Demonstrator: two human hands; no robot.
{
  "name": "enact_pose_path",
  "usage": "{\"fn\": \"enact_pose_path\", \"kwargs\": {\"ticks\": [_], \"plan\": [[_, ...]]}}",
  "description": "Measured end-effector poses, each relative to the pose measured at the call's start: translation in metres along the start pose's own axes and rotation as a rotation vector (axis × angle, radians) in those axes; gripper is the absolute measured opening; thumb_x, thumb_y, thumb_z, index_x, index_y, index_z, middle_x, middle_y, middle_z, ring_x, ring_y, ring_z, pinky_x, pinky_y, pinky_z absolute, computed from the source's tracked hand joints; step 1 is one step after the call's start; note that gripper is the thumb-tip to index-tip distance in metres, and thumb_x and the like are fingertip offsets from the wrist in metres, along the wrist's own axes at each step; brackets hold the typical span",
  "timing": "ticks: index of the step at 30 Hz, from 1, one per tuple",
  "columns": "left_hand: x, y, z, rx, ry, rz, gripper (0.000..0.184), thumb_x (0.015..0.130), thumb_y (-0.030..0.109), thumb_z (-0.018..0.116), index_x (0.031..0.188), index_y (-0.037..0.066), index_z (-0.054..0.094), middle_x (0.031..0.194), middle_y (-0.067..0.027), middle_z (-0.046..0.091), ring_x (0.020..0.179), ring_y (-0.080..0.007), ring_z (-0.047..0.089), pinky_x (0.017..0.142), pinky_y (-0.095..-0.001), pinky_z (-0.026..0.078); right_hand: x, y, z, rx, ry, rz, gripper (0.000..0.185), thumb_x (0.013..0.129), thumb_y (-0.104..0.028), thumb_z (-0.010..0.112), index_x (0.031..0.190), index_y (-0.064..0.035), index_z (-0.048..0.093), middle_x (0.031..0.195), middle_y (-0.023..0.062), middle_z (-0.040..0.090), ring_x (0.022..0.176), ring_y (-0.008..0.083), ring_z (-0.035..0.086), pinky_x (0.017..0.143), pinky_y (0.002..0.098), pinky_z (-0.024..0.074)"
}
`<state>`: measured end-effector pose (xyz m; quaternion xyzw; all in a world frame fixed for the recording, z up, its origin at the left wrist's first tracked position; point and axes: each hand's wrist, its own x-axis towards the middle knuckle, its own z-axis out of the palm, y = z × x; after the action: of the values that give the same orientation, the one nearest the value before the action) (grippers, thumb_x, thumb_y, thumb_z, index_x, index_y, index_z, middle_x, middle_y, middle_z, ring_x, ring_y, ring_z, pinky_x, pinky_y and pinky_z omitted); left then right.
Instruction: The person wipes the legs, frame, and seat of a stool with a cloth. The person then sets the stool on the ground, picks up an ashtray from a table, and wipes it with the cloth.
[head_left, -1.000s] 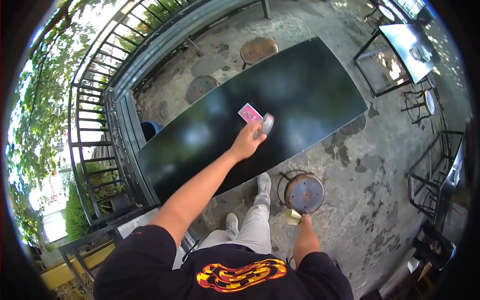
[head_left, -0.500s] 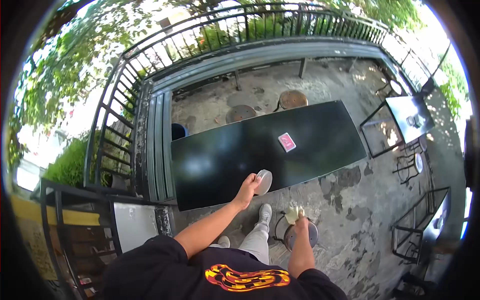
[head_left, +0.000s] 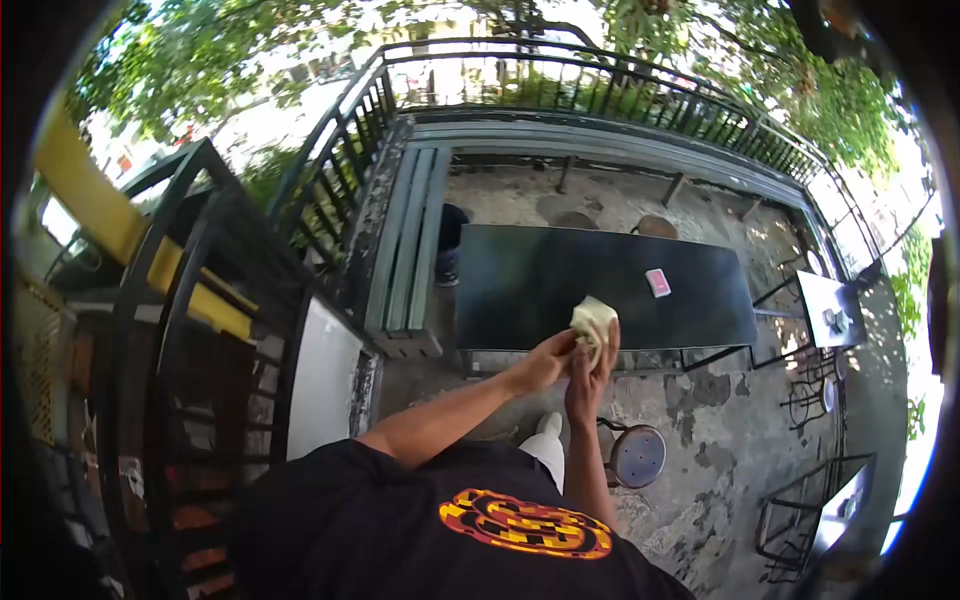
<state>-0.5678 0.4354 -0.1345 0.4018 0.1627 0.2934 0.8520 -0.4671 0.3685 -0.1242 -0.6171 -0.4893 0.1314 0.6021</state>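
Observation:
My left hand (head_left: pixel 543 365) and my right hand (head_left: pixel 592 378) are together just in front of the dark table (head_left: pixel 540 275). A crumpled pale yellow cloth (head_left: pixel 593 318) is gripped by my right hand, whose fingers press it from the right side. The fingers of my left hand are closed at the cloth's lower left. The round clear dish that this hand held in the earlier frames is now hidden behind the cloth and fingers. A red-and-white card pack (head_left: pixel 657 283) lies flat on the table, to the right of the hands.
A round stool (head_left: pixel 638 456) stands on the floor at the near side of the table. Two more stools are beyond it. A slatted bench (head_left: pixel 405 240) runs along the left, with black railings behind. A small white-topped table (head_left: pixel 830 310) stands at the right.
My two hands have come together, the left moving over with the dish and the right rising with the cloth. The view has swung left and up, and the table looks farther off.

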Motion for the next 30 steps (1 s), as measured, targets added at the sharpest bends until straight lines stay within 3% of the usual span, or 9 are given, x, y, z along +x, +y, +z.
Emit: {"fn": "enact_pose_path", "kwargs": {"ticks": [3, 8, 9, 11, 12, 15, 18, 26, 30], "plan": [[-0.042, 0.022, -0.003, 0.356, -0.087, 0.038, 0.047, 0.106, 0.004, 0.053, 0.152, 0.006, 0.044, 0.141, -0.005, 0.057, 0.129, -0.0168, 0.055, 0.108, -0.0301, 0.047, -0.029, -0.007, 0.012, 0.302, 0.113, 0.057, 0.039, 0.106, -0.027, 0.052, 0.133, 0.0002, 0.061, 0.149, 0.0158, 0.047, 0.137, 0.0306, 0.046, 0.114, 0.0418, 0.0353], [-0.104, 0.062, 0.014, 0.946, -0.232, 0.154, 0.012, 0.099, 0.006, 0.064, 0.102, 0.003, 0.053, 0.086, -0.0125, 0.056, 0.082, -0.0179, 0.047, 0.079, -0.0319, 0.043, -0.036, -0.035, -0.002, 0.257, 0.123, 0.277, 0.039, 0.104, -0.033, 0.05, 0.117, 0.0005, 0.066, 0.114, 0.0103, 0.065, 0.106, 0.0217, 0.062, 0.09, 0.034, 0.0486], [-0.113, 0.064, 0.014, 0.946, -0.219, 0.191, 0.011, 0.099, 0.006, 0.063, 0.105, 0.002, 0.055, 0.089, -0.013, 0.059, 0.084, -0.0187, 0.051, 0.081, -0.032, 0.045, -0.034, -0.053, -0.003, 0.32, 0.093, 0.326, 0.04, 0.104, -0.034, 0.051, 0.116, 0.0004, 0.066, 0.108, 0.0094, 0.066, 0.101, 0.021, 0.063, 0.086, 0.0336, 0.0502], [-0.131, 0.068, 0.014, 0.949, -0.199, 0.264, 0.012, 0.099, 0.006, 0.062, 0.11, 0.002, 0.059, 0.095, -0.0141, 0.065, 0.088, -0.0205, 0.059, 0.084, -0.0323, 0.048, -0.046, -0.107, -0.009, 0.318, 0.065, 0.318, 0.037, 0.103, -0.03, 0.051, 0.118, 0.0003, 0.066, 0.11, 0.011, 0.067, 0.101, 0.0214, 0.064, 0.086, 0.0341, 0.0505], [-0.144, 0.074, 0.019, 0.89, -0.13, 0.256, 0.015, 0.099, 0.006, 0.061, 0.114, 0.001, 0.06, 0.1, -0.0151, 0.067, 0.093, -0.0226, 0.062, 0.086, -0.0335, 0.049, -0.057, -0.131, -0.005, 0.522, 0.087, 0.475, 0.038, 0.103, -0.028, 0.053, 0.124, 0.0006, 0.065, 0.124, 0.0156, 0.065, 0.119, 0.027, 0.06, 0.101, 0.0369, 0.0461], [-0.186, 0.084, 0.028, 0.858, -0.002, 0.248, 0.026, 0.098, 0.006, 0.06, 0.124, 0.0, 0.061, 0.113, -0.0176, 0.071, 0.107, -0.0284, 0.068, 0.092, -0.0374, 0.052, -0.102, -0.17, 0.007, 0.006, -0.122, -0.109, 0.037, 0.102, -0.024, 0.056, 0.128, -0.0001, 0.065, 0.136, 0.0132, 0.061, 0.136, 0.0294, 0.051, 0.114, 0.0426, 0.0384], [-0.228, 0.084, 0.032, 1.037, 0.011, 0.224, 0.031, 0.097, 0.007, 0.061, 0.127, 0.002, 0.061, 0.113, -0.0202, 0.072, 0.106, -0.0349, 0.07, 0.09, -0.0411, 0.054, -0.141, -0.199, 0.009, -0.262, -0.131, -0.336, 0.033, 0.101, -0.014, 0.059, 0.13, 0.0005, 0.064, 0.142, 0.0163, 0.058, 0.142, 0.033, 0.045, 0.118, 0.0422, 0.0316], [-0.351, 0.06, 0.078, 1.107, -0.184, 0.252, 0.017, 0.097, 0.013, 0.065, 0.113, 0.006, 0.062, 0.09, -0.0179, 0.069, 0.088, -0.0418, 0.067, 0.077, -0.0435, 0.052, -0.242, -0.209, -0.023, 0.607, 0.146, 0.499, 0.029, 0.101, -0.023, 0.061, 0.121, -0.0025, 0.065, 0.106, 0.0065, 0.068, 0.092, 0.0128, 0.064, 0.081, 0.029, 0.0506], [-0.408, 0.069, 0.101, 1.212, -0.21, -0.024, 0.025, 0.098, 0.016, 0.066, 0.119, 0.005, 0.059, 0.105, -0.0184, 0.071, 0.099, -0.0405, 0.069, 0.083, -0.0428, 0.052, -0.294, -0.22, -0.039, 0.688, 0.129, 0.67, 0.031, 0.101, -0.023, 0.062, 0.123, -0.0027, 0.067, 0.112, 0.0054, 0.068, 0.101, 0.0155, 0.065, 0.088, 0.0292, 0.0502]]}}
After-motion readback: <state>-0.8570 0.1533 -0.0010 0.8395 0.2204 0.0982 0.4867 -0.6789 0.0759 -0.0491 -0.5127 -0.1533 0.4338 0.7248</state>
